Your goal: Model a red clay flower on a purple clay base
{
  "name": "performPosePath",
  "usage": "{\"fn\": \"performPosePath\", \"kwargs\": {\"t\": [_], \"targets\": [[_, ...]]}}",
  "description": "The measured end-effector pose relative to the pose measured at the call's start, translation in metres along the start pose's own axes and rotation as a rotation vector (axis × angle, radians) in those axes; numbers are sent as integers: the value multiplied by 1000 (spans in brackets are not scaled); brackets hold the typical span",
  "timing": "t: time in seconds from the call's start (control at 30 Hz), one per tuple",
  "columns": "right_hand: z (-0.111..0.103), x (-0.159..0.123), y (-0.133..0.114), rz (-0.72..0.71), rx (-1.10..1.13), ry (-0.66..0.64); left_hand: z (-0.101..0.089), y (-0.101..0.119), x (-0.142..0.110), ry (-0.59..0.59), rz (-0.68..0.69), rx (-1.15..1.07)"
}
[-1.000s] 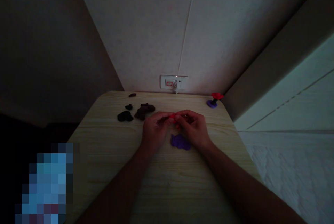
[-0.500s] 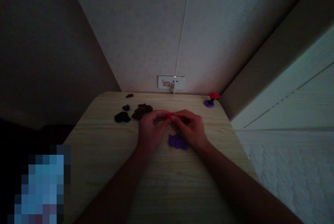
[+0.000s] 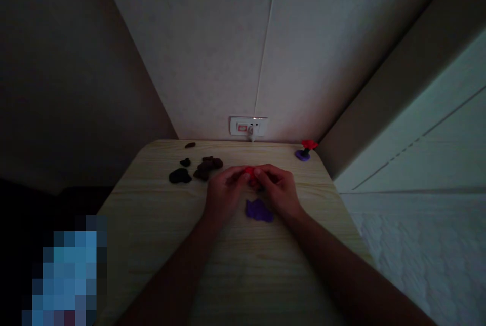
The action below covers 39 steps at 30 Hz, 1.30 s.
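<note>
Pinching the red piece (image 3: 250, 173) between them, the left hand (image 3: 225, 190) and right hand (image 3: 281, 188) nearly meet above the table (image 3: 228, 275). The purple lump (image 3: 258, 210) lies just below the fingers. Brown lumps (image 3: 207, 168) sit beside the left hand, black ones (image 3: 179, 175) farther left. A red-topped figure (image 3: 308, 147) stands on its purple base (image 3: 302, 156) near the far right corner.

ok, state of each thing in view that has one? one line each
left hand: pinching red piece
right hand: pinching red piece
red piece: held between both hands, shape partly hidden
purple piece: lying on table, not held
red-topped figure: upright on purple base
brown pieces: bunched together
black pieces: two, apart
plug: in wall socket
</note>
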State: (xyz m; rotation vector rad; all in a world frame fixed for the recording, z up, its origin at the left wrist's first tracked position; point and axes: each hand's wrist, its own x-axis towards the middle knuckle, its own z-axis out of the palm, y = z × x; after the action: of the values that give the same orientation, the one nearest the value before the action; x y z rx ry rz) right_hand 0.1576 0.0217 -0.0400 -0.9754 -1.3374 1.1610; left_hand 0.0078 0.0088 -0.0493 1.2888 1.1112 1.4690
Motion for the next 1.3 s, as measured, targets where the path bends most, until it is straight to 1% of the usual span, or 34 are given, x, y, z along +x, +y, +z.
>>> {"fn": "performPosePath", "kwargs": {"t": [0.07,0.13,0.23,0.4,0.53,0.63,0.8,0.9,1.03,1.13,1.3], "targets": [[-1,0,2,-90,-65,9,-1,1,2,28,-32,-33],[-2,-1,5,-125,-97,23,-2,2,4,56,-72,-54],[-1,-1,10,-78,-77,29,-3,3,5,65,-87,-53],[-1,0,15,-90,-83,6,-2,2,5,43,-46,-15],[0,0,16,-30,-55,-3,-3,0,5,18,-44,20],[0,0,16,-37,-65,9,-3,-3,5,22,-42,25],[0,1,19,-58,-58,-17,-2,-5,6,44,-69,-45],[1,2,19,-66,-69,-9,-2,-5,7,50,-77,-57],[1,1,17,-46,-66,1,-3,-6,7,28,-97,-83],[1,0,16,-16,-29,11,-4,-7,8,-17,-110,-91],[2,-1,16,31,40,18,-6,-9,8,-65,-92,-72]]}}
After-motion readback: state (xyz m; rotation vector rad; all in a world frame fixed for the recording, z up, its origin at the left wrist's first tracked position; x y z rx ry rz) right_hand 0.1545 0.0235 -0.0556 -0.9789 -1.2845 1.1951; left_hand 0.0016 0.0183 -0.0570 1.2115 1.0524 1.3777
